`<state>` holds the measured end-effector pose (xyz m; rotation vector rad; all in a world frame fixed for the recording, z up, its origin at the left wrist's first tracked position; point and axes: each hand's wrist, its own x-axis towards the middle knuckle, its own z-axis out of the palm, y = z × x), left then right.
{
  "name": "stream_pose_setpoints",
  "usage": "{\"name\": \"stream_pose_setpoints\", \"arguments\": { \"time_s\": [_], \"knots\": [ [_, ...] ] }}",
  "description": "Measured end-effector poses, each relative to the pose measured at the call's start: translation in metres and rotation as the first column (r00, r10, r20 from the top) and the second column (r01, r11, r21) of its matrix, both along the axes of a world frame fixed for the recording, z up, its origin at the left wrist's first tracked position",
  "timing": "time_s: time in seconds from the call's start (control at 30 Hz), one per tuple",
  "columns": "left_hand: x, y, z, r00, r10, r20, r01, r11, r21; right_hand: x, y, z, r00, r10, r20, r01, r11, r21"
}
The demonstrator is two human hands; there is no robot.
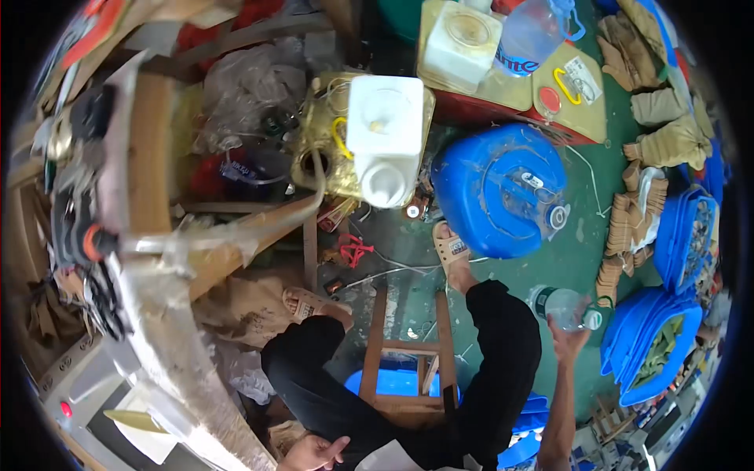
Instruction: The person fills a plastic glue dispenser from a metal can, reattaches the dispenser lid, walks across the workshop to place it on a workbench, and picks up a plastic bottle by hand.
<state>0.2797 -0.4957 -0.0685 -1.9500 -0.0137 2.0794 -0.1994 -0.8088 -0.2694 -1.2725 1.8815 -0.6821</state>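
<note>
My right hand [567, 339] is closed round a clear plastic bottle [559, 303], out to the right of my knee. The bottle is tilted on its side, with its green-and-white cap [592, 319] pointing right. Low in the view, my left hand [316, 454] rests beside my thigh in black trousers [338, 385], one digit stretched out and nothing seen in it. Part of that hand is cut off by the lower edge.
A large blue plastic drum [503, 191] lies ahead on the green floor. White jugs [385, 118] stand on metal cans [322, 177]. A wooden stool frame [410, 345] is between my legs. Blue bags [652, 337] line the right; a cluttered workbench [169, 330] runs along the left.
</note>
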Motion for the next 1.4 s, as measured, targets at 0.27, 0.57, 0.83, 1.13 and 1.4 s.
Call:
{"name": "stream_pose_setpoints", "arguments": {
  "time_s": [0.27, 0.57, 0.83, 1.13, 1.4],
  "knots": [
    [-0.011, 0.042, 0.004, 0.792, 0.159, 0.589, 0.45, 0.498, -0.741, 0.108, -0.027, 0.153, 0.933, 0.35, 0.086, -0.32, 0.914, -0.249],
    [0.008, -0.003, -0.01, 0.404, 0.227, 0.886, 0.708, 0.536, -0.46, 0.305, -0.013, 0.03, 0.697, 0.698, 0.166, -0.669, 0.715, -0.203],
    [0.013, 0.002, -0.025, 0.356, 0.234, 0.905, 0.718, 0.551, -0.425, 0.411, 0.038, -0.167, 0.638, 0.766, 0.081, -0.77, 0.637, 0.034],
    [0.04, -0.044, -0.015, 0.399, 0.239, 0.885, 0.767, 0.443, -0.465, 0.423, -0.006, -0.216, 0.506, 0.847, 0.162, -0.857, 0.516, -0.018],
    [0.039, -0.047, -0.015, 0.391, 0.257, 0.884, 0.752, 0.464, -0.468, 0.437, -0.033, -0.181, 0.563, 0.826, 0.042, -0.807, 0.56, -0.187]
  ]
}}
